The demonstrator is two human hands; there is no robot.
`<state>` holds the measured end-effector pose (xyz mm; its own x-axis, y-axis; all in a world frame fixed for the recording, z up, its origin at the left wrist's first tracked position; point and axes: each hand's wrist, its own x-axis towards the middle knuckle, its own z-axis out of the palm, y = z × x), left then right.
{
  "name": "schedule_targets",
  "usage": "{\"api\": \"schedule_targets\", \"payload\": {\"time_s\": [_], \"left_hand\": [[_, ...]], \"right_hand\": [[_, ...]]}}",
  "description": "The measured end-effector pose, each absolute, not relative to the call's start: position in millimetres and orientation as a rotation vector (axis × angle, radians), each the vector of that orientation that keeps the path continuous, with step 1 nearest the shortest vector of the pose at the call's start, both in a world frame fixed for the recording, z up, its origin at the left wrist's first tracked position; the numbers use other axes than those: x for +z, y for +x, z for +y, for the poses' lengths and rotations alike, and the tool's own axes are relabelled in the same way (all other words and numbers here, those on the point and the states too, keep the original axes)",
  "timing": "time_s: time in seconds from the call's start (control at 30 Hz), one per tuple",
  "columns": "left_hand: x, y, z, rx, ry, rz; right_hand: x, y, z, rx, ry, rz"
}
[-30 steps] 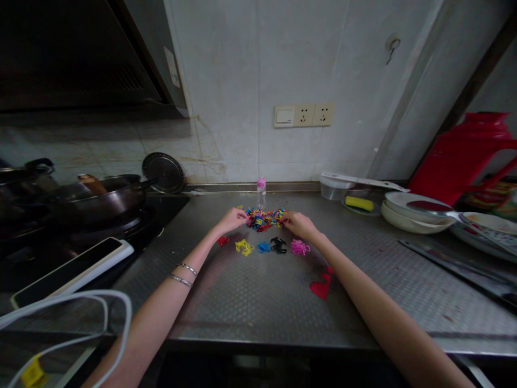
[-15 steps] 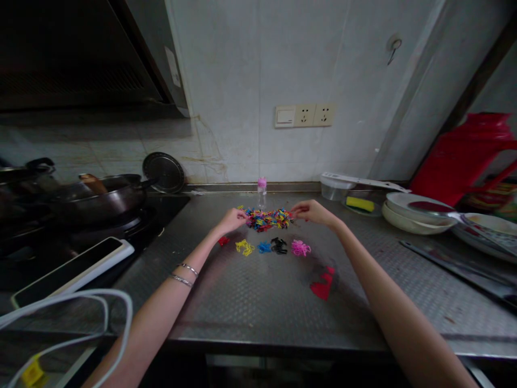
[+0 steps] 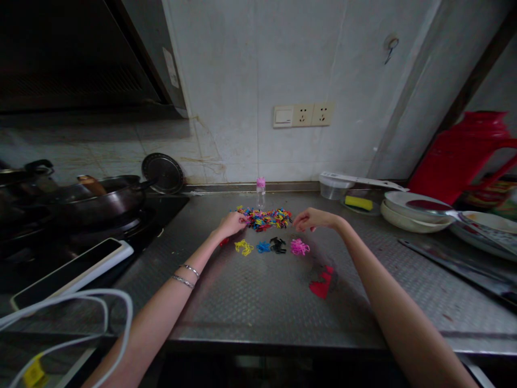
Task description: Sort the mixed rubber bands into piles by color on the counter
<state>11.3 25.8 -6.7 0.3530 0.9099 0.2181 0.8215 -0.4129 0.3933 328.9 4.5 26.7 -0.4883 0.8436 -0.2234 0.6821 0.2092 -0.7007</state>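
Observation:
A mixed heap of small coloured rubber bands [image 3: 264, 217] lies on the steel counter [image 3: 258, 302]. In front of it sit small sorted clusters: yellow [image 3: 244, 247], blue [image 3: 263, 247], black [image 3: 278, 245] and pink [image 3: 299, 247]; a red cluster is mostly hidden under my left hand. My left hand [image 3: 232, 224] rests at the heap's left edge, fingers curled on the bands. My right hand [image 3: 313, 219] hovers just right of the heap above the pink cluster, fingertips pinched; what it holds is too small to make out. A tiny pink-capped bottle [image 3: 260, 193] stands behind the heap.
A wok [image 3: 100, 200] and a round lid [image 3: 163, 172] sit on the stove at left, with a phone [image 3: 68, 272] and white cable [image 3: 81, 318] nearer me. Bowls [image 3: 407, 210], a yellow sponge [image 3: 358, 203], a clear container [image 3: 335, 188] and a red thermos [image 3: 464, 156] crowd the right. A red scrap [image 3: 322, 284] lies mid-counter.
My right hand lifted from the heap's right edge and drew back towards the pink cluster with fingers pinched. My left hand stayed at the heap's left edge.

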Motion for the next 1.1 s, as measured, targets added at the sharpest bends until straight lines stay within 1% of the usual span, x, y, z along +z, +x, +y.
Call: {"api": "schedule_targets", "payload": {"time_s": [0.4, 0.57, 0.7, 0.83, 0.97, 1.1], "left_hand": [[-1, 11, 20, 0.639, 2.362, 1.688], [5, 16, 21, 0.760, 2.334, 1.553], [14, 46, 6, 0.819, 2.373, 1.382], [16, 93, -25, 0.798, 2.477, 1.208], [9, 127, -52, 0.722, 2.547, 1.204], [2, 135, -61, 0.615, 2.589, 1.227]], "right_hand": [[12, 324, 12, 0.977, -1.449, -2.203], [8, 323, 16, 0.918, -1.446, -2.174], [2, 323, 19, 0.826, -1.447, -2.126], [-5, 324, 23, 0.724, -1.464, -2.125], [-12, 327, 28, 0.630, -1.465, -2.148], [-16, 326, 30, 0.586, -1.451, -2.172]]}}
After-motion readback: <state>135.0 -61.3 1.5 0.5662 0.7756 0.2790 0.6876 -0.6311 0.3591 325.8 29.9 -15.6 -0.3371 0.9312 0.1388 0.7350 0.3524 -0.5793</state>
